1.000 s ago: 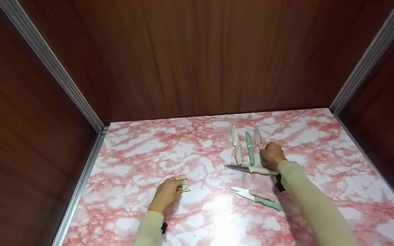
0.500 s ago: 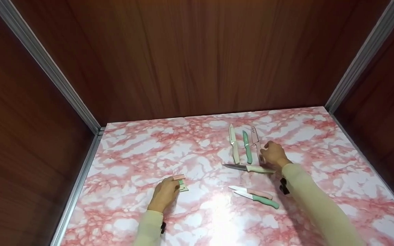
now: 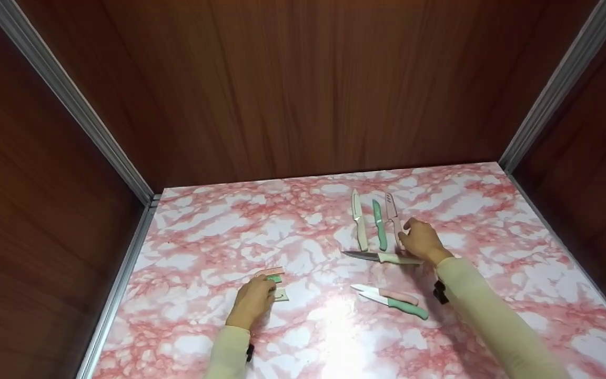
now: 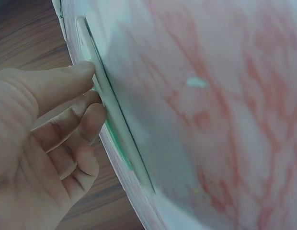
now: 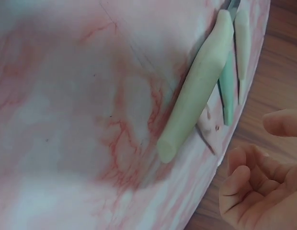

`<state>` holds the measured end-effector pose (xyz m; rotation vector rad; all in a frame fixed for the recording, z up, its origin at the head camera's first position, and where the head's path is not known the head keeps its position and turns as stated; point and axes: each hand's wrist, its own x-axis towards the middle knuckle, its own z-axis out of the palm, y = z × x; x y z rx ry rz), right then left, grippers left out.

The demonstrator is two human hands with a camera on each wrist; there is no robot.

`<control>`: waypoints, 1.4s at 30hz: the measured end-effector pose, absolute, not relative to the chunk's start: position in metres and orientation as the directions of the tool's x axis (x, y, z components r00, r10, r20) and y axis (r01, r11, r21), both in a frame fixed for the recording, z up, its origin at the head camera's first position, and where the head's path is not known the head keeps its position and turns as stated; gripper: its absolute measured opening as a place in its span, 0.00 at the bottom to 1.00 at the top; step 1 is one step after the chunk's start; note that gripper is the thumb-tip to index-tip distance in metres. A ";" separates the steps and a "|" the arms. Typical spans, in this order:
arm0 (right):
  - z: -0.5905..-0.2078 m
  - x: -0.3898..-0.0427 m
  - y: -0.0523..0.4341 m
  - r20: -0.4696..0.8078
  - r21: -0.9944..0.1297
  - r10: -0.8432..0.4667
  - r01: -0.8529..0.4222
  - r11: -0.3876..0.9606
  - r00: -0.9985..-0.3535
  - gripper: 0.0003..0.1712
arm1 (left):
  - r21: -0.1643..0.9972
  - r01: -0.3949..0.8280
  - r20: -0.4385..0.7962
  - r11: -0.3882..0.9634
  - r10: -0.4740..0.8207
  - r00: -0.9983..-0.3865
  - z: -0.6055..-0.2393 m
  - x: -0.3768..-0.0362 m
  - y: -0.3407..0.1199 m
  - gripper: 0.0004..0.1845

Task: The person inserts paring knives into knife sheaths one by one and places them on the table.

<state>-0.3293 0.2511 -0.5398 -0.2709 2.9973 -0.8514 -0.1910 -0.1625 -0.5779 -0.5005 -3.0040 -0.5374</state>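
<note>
My left hand (image 3: 254,301) rests on the pink marble tabletop (image 3: 219,237), thumb and curled fingers (image 4: 88,112) pinching the edge of a pale knife sheath (image 4: 108,103) with a green one under it. In the head view a pink sheath (image 3: 270,272), a green sheath (image 3: 276,279) and the pale sheath (image 3: 281,296) lie at its fingertips. My right hand (image 3: 420,240) hovers loosely curled and holds nothing (image 5: 254,177). It is beside the pink knife (image 3: 393,217) and the cream-handled, dark-bladed knife (image 3: 387,257) (image 5: 199,86).
A white knife (image 3: 358,221) and a green knife (image 3: 380,225) lie parallel to the pink one. Two more knives, pink-handled (image 3: 395,295) and green-handled (image 3: 407,308), lie nearer me. Wooden walls (image 3: 303,89) enclose the table on three sides.
My right hand has lifted off the pink knife's handle and drawn back slightly. My left hand has pulled back a little, and the sheaths now lie more spread apart.
</note>
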 end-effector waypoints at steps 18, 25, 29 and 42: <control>-0.549 -0.309 0.240 0.056 -0.363 -0.455 -0.443 0.820 -0.889 0.09 | 0.327 0.321 0.138 0.889 0.291 -0.947 -0.575 -0.186 -0.165 0.09; -0.556 -0.305 0.237 0.080 -0.308 -0.496 -0.494 0.813 -0.865 0.07 | 0.316 0.349 0.136 0.882 0.322 -0.937 -0.577 -0.186 -0.165 0.14; -0.559 -0.304 0.236 0.139 -0.261 -0.536 -0.553 0.791 -0.833 0.04 | 0.328 0.350 0.135 0.877 0.324 -0.936 -0.573 -0.185 -0.163 0.15; -0.566 -0.300 0.234 0.140 -0.212 -0.570 -0.586 0.782 -0.810 0.02 | 0.461 0.321 0.110 0.828 0.305 -0.946 -0.558 -0.187 -0.153 0.09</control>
